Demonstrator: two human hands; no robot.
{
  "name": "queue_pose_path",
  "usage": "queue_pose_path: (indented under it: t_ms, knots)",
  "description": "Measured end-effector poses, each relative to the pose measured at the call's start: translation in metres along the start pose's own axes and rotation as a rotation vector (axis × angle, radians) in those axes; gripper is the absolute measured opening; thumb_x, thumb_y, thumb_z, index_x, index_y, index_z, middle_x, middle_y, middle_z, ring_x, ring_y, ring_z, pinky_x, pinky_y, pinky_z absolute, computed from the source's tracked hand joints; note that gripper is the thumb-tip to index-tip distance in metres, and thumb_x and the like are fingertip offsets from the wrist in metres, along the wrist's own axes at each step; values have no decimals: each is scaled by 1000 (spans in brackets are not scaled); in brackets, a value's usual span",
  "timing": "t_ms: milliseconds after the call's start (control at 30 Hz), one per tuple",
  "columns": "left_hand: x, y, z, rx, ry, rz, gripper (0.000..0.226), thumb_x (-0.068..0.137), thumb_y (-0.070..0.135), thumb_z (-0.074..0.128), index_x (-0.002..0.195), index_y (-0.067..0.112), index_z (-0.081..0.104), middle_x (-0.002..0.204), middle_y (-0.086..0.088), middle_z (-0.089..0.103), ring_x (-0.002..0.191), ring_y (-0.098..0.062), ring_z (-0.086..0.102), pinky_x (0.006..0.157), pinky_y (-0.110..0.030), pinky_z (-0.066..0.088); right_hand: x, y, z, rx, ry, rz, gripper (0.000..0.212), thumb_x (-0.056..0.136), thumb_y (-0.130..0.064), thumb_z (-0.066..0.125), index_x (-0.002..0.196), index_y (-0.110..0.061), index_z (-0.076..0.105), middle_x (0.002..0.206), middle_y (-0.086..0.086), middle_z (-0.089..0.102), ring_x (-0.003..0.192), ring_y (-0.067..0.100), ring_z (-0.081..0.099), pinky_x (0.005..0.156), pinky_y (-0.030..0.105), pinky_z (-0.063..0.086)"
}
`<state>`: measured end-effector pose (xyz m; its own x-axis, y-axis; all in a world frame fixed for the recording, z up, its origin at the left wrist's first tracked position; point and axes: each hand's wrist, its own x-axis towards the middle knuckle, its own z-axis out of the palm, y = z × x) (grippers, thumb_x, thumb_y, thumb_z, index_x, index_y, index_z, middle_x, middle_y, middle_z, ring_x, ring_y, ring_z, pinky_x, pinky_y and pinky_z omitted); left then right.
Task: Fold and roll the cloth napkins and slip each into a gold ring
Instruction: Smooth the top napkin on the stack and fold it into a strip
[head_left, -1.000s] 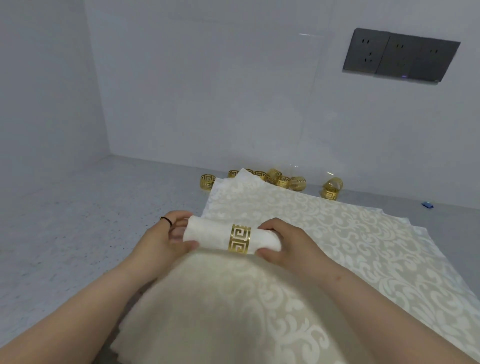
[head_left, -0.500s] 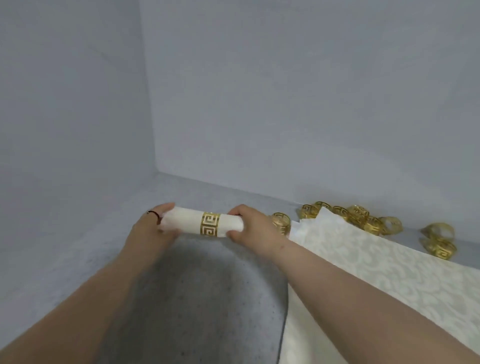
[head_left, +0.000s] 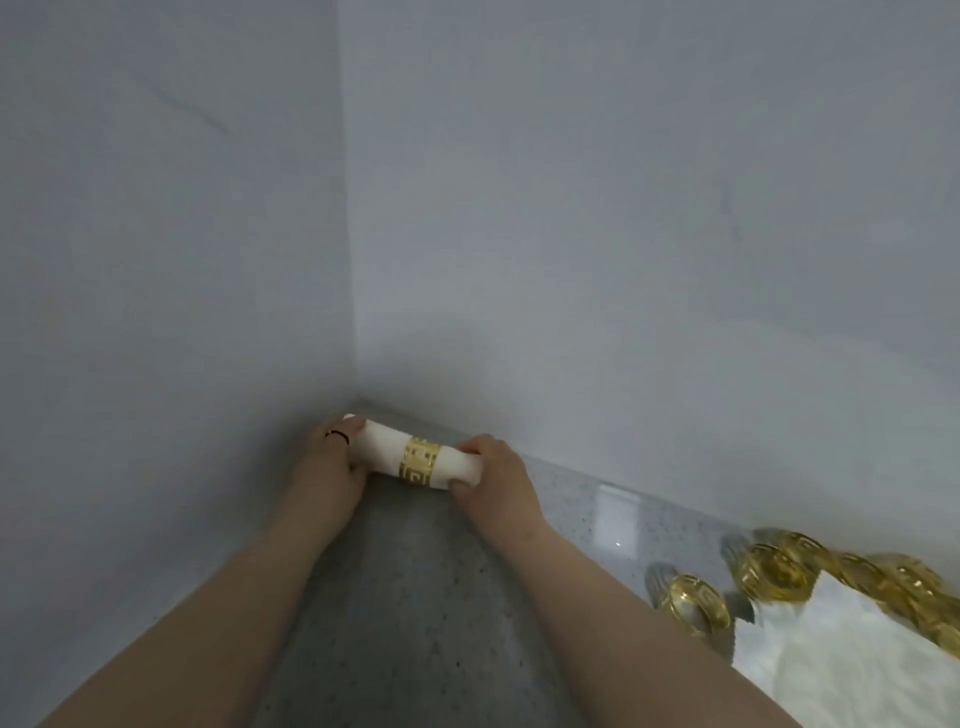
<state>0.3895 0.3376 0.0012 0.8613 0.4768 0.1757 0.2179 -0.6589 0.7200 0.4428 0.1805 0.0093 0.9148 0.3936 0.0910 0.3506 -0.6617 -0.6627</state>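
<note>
The rolled napkin (head_left: 413, 457) lies crosswise between the two hands, its long axis running from the far left, right at the corner where the two walls meet, down toward the near right. A gold ring (head_left: 418, 462) sits around its middle, so this one looks finished and, as I judge it, only needs setting down in that corner of the tabletop (head_left: 410, 597). The left hand (head_left: 332, 454) holds the far end, fingers curled round it; the right hand (head_left: 496, 475) grips the near end, thumb below and fingers wrapped over the top. Both hands are equally close, each clamped on its own end, with the ring clear between them. Whether the roll already rests on the tabletop or hangs just above it cannot be told. The release should be gentle and level, both ends together, so the roll does not loosen inside the ring. Spare rings (head_left: 693, 605) lie well apart at the lower right, beside the edge of the flat napkins (head_left: 831, 654), blurred.
</note>
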Motion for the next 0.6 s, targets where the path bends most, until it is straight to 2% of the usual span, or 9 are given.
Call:
queue_pose_path:
  t_ms: [100,200,267,333,367,433,500,533,600]
  knots:
    - [28,-7,11,76,37,44,51,85,-4,56,134,-1,41,145,-17,33,133,-29,31,108,-26,20,27,4,8,-43,26,-72,36,88,-14,53,124,-12,50,125,7,51,118,20,44,92,21,33]
    - [46,-16,17,179,71,67,53,87,1,56,137,1,39,145,-17,33,131,-32,33,109,-32,24,45,9,17,-168,22,-146,36,91,-21,52,126,-15,49,127,4,50,120,19,41,95,20,29]
    - [52,-21,23,244,97,69,53,88,4,55,138,4,37,147,-14,31,132,-31,31,108,-33,25,50,12,25,-351,213,-213,35,79,-29,67,112,-18,61,110,0,62,105,20,55,87,23,40]
    - [53,-22,27,348,124,93,52,86,3,57,136,3,41,146,-17,33,131,-35,34,107,-37,29,52,11,29,-439,358,-234,41,50,-42,83,84,-26,69,80,-7,67,76,16,63,66,18,47]
    - [54,-24,28,420,160,156,49,81,-2,62,129,-1,49,139,-23,41,124,-42,42,102,-45,36,53,10,31,-437,384,-239,46,40,-45,85,79,-27,69,76,-8,66,73,14,61,63,18,47]
    - [59,-31,31,528,233,307,42,63,-1,67,104,-8,65,111,-31,60,96,-49,60,76,-56,50,49,12,33,-390,435,-220,54,36,-42,87,84,-24,69,83,-4,66,82,15,53,64,22,50]
    - [58,-32,29,604,211,405,38,57,8,62,91,-7,69,95,-29,66,84,-43,63,61,-52,53,42,21,35,-323,431,-181,56,44,-30,88,94,-15,68,95,4,66,88,21,56,69,28,53]
    - [56,-32,28,618,188,433,35,57,9,61,88,-6,70,91,-26,67,81,-40,63,56,-49,53,38,24,33,-265,410,-151,53,54,-23,86,102,-11,66,103,7,63,91,24,58,74,30,55]
    - [52,-28,26,607,156,473,34,53,8,62,83,-2,72,83,-20,69,70,-37,66,48,-41,53,34,26,25,-146,297,-92,44,81,-17,67,122,-12,54,123,5,51,106,21,53,89,25,47]
